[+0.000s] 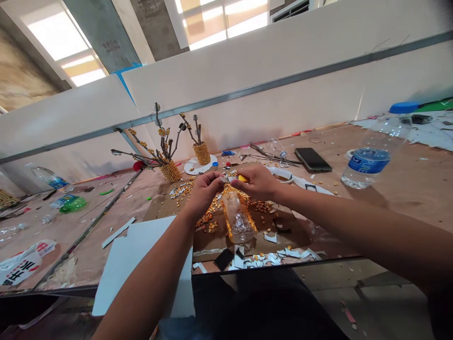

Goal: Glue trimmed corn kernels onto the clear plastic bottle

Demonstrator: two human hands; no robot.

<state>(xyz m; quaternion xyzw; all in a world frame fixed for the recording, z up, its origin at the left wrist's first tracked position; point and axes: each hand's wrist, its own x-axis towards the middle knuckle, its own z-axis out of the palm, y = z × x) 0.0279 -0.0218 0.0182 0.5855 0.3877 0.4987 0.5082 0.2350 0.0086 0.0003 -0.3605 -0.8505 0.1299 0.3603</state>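
1. Our L hand [206, 190] pinches a small pale pc [224, 179]; our R hand [256, 182] grips a yellow tool [243, 178].
2. From our hands, clear btl [236, 210] lies at 6 o'clock on cardboard [212, 246], corn kernels [252, 221] along its sides.
3. At 10 o'clock, a kernel-covered pot [170, 171] & a smaller pot [201, 154] hold twigs [199, 132].
4. Approx. 3 o'clock, capped btl [368, 158], part-full w/ water.

"PURE" stands on the blue label [369, 163] of the water bottle [378, 145]; Chinese characters on the white wrapper [30, 259] and pillar [106, 30] are unclear.
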